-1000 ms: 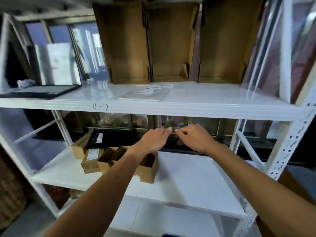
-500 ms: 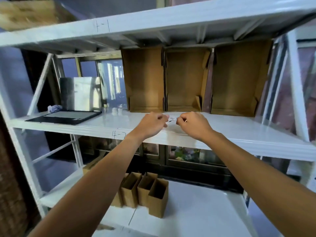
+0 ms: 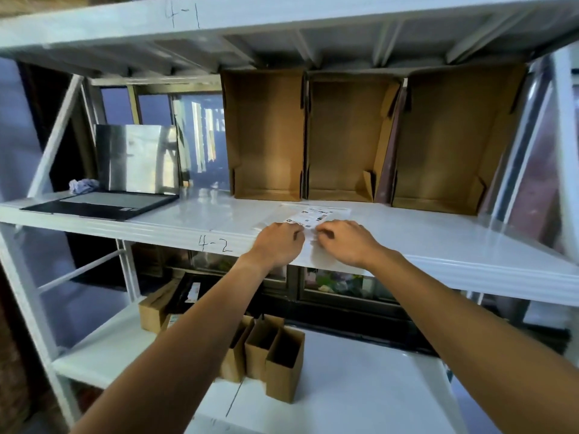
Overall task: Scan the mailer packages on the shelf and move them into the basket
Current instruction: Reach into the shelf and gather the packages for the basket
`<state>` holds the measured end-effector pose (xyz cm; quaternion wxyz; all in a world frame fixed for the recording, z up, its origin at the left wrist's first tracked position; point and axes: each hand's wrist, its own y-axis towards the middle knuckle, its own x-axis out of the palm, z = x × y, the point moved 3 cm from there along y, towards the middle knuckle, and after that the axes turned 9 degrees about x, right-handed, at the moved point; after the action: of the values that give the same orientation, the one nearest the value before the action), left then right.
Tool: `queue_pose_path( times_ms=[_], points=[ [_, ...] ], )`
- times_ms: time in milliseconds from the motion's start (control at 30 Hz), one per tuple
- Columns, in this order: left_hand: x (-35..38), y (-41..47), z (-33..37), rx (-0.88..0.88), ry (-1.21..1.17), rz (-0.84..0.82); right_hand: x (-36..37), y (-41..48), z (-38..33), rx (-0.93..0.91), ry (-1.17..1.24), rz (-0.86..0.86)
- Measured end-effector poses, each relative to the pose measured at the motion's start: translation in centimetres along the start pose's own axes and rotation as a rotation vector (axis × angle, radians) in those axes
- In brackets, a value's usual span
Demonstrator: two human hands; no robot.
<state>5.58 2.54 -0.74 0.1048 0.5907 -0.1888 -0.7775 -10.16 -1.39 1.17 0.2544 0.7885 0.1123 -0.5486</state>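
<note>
Both hands at front edge of white shelf [image 3: 423, 242] marked 4-2. Left hand [image 3: 277, 244] grip narrow, fingers curled, pinching near edge of flat clear mailer [image 3: 313, 216] with printed label. Right hand [image 3: 346, 242] grip narrow too, fingertips on same edge, just beside left. Mailer lies flat on shelf, in front of three open cardboard bins [image 3: 344, 142]; laptop [image 3: 125, 183] well left

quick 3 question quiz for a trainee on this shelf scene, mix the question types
1. True or false: both hands, left hand and right hand, are on the white mailer.
2. Which written mark is on the edge of the shelf holding the mailer? A) 4-1 B) 4-2 C) 3-2
3. Fill in: left of the mailer, an open ____ sits on that shelf.

Key: 1 true; 2 B; 3 laptop
</note>
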Motion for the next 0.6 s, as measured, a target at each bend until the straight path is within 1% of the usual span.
queue_pose_path(
  times_ms=[133, 267, 367, 500, 600],
  points=[
    [0.6, 0.7, 1.0, 0.05, 0.003, 0.031, -0.4, 0.4, 1.9, 0.041, 0.043, 0.05],
    [1.2, 1.2, 3.1, 0.12, -0.027, 0.074, -2.1, -0.5, 4.1, 0.047, -0.029, 0.097],
    [2.0, 1.9, 5.0, 0.182, -0.065, 0.077, -3.2, -1.6, 6.2, 0.071, -0.063, 0.189],
    [3.3, 2.6, 9.0, 0.267, -0.075, 0.07, -4.6, -3.3, 9.8, 0.161, -0.064, 0.259],
    [4.7, 2.7, 12.7, 0.345, -0.039, 0.124, -6.3, -4.7, 12.5, 0.229, -0.077, 0.3]
  ],
)
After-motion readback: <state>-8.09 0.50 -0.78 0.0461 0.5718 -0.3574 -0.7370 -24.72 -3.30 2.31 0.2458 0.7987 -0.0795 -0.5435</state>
